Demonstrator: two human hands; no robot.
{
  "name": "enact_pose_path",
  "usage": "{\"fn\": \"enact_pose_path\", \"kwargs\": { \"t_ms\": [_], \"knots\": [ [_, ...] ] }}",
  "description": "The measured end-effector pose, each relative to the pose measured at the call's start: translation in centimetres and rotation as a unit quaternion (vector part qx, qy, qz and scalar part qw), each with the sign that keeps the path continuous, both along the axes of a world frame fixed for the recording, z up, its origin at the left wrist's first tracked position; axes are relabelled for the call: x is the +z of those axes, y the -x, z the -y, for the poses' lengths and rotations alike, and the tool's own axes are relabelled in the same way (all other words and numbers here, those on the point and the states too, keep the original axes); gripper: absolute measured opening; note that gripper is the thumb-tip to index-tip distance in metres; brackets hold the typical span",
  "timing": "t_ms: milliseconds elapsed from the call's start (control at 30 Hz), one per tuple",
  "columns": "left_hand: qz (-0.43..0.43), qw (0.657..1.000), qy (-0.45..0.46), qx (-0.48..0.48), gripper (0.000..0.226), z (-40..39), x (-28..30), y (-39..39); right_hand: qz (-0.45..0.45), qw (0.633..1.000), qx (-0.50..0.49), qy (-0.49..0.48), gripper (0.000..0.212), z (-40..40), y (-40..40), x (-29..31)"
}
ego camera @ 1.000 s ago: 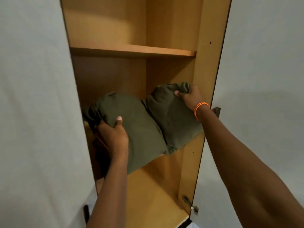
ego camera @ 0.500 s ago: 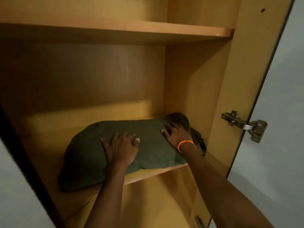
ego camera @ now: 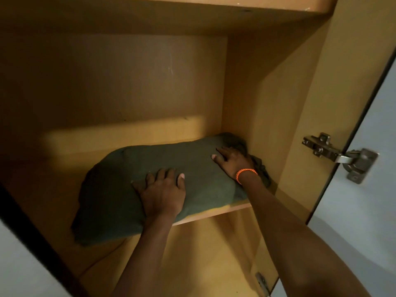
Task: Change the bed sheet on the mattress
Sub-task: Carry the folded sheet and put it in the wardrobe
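A folded dark green bed sheet lies on the middle shelf of a wooden wardrobe, its right end bunched against the side wall. My left hand rests flat on the front of the bundle, fingers spread. My right hand, with an orange band at the wrist, lies flat on the bundle's right end, fingers spread towards the back. Neither hand grips the cloth. No mattress is in view.
An upper shelf closes the compartment from above. The wardrobe's right side panel carries a metal hinge holding the open white door. The left door's dark edge crosses the lower left. A lower compartment shows below.
The sheet went from held in both hands at the wardrobe opening to lying on the shelf. Both hands let go and now lie flat on it. The view has come closer.
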State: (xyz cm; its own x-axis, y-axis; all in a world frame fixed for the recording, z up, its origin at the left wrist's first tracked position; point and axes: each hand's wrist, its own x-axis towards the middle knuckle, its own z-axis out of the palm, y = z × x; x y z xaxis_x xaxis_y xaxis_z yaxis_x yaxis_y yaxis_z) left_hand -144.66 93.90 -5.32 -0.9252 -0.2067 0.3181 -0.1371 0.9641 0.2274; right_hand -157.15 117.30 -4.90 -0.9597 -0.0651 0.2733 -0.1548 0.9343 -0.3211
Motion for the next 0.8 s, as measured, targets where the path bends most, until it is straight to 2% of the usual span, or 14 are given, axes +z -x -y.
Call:
{"fn": "enact_pose_path", "kwargs": {
  "t_ms": [67,167,233,300,367,467,533,667,733,800],
  "knots": [
    [-0.011,1.0,0.012,-0.007,0.054,0.3,-0.4,0.1,-0.023,0.999,-0.024,-0.017,0.062,0.3,-0.6,-0.4],
    [-0.023,0.999,0.026,-0.008,0.055,0.7,-0.8,0.3,-0.119,0.989,-0.091,-0.01,0.048,0.6,-2.6,-0.8],
    [-0.022,0.999,0.031,-0.008,0.053,0.6,-0.8,0.1,-0.169,0.977,-0.131,0.013,0.04,0.7,-4.1,-1.6],
    [-0.029,0.999,0.042,-0.007,0.051,0.5,-0.7,-0.1,-0.188,0.974,-0.121,0.048,0.037,0.8,-5.5,-2.8],
    [-0.064,0.996,0.056,-0.038,0.047,0.6,-0.9,-0.6,-0.174,0.979,-0.095,0.057,0.046,0.8,-7.6,-4.3],
    [-0.147,0.975,0.036,-0.162,0.04,0.4,-1.8,-1.6,-0.144,0.985,-0.072,0.066,0.055,1.2,-11.7,-6.3],
    [-0.168,0.959,0.012,-0.226,0.04,-0.3,-2.4,-3.2,-0.127,0.986,-0.067,0.084,0.055,1.7,-14.6,-7.6],
    [-0.119,0.956,0.052,-0.265,0.06,-2.0,-4.6,-7.0,-0.097,0.982,-0.068,0.148,0.051,2.2,-20.0,-9.1],
    [-0.084,0.951,0.069,-0.289,0.068,-2.6,-5.3,-8.8,-0.064,0.975,-0.13,0.168,0.044,2.2,-22.9,-9.8],
    [-0.071,0.939,0.063,-0.329,0.06,-3.3,-6.0,-10.6,-0.04,0.956,-0.196,0.216,0.043,2.2,-26.4,-10.8]
  ]
}}
